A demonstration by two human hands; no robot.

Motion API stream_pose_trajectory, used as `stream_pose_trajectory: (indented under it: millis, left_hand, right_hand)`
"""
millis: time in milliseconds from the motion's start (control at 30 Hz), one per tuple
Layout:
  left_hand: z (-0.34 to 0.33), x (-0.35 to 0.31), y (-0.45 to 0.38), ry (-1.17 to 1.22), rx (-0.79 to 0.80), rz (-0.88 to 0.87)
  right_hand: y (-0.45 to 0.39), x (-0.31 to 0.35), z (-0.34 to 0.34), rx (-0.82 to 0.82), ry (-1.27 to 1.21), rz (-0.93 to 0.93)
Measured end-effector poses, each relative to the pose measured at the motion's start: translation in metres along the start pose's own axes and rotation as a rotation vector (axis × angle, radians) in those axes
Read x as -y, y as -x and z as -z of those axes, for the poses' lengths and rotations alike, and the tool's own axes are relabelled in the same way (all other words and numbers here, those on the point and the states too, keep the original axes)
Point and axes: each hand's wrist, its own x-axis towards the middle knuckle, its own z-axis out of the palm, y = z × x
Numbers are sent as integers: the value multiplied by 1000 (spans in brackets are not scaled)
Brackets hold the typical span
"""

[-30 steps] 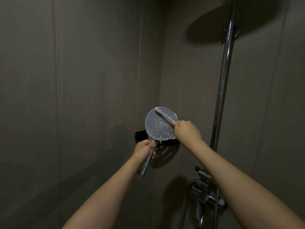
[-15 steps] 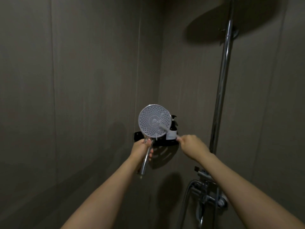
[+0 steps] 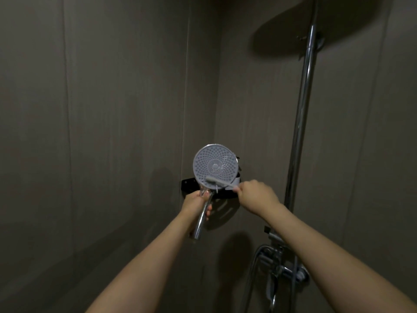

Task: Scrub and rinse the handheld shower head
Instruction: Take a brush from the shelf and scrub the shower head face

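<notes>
The handheld shower head (image 3: pixel 215 164) is a round grey disc with many small nozzles on a chrome handle, its face turned toward me. My left hand (image 3: pixel 195 203) grips the handle just below the disc. My right hand (image 3: pixel 257 196) holds a small pale brush (image 3: pixel 220 181), like a toothbrush. Its bristle end lies across the lower edge of the disc face.
A black corner shelf (image 3: pixel 188 184) sits behind the shower head, mostly hidden. A chrome riser pipe (image 3: pixel 302 114) runs up the right wall to a dark overhead rain head (image 3: pixel 316 26). The mixer valve (image 3: pixel 282 265) and hose hang at the lower right. Dark wall panels surround.
The brush went from the disc's upper right rim, off to the right side, and now lies across its lower edge. The shower head shifted slightly in my left hand.
</notes>
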Motion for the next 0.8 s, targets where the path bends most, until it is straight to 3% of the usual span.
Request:
stream_pose_trajectory:
  millis: [167,267,400,500,600,733,800]
  left_hand:
    - [1,-3,-3,-47,3,-46]
    - [1,-3,-5,-123,11,-73]
    - [1,-7,-6,-135,14,-87]
    - [3,-11,-5,-149,36,-98]
    - [4,-12,-6,-107,22,-95]
    - [6,-13,-9,-107,20,-98]
    - [8,-12,-8,-112,13,-91]
  right_hand:
    - [-11,14,7,49,-24,-14]
    - [-16,20,12,-83,28,-31]
    - [-19,28,13,-3,12,0]
    - [-22,27,18,-129,23,-30]
    - [-18,27,10,51,44,65]
    - [-10,18,1,24,41,79]
    - [-9,15,3,86,82,62]
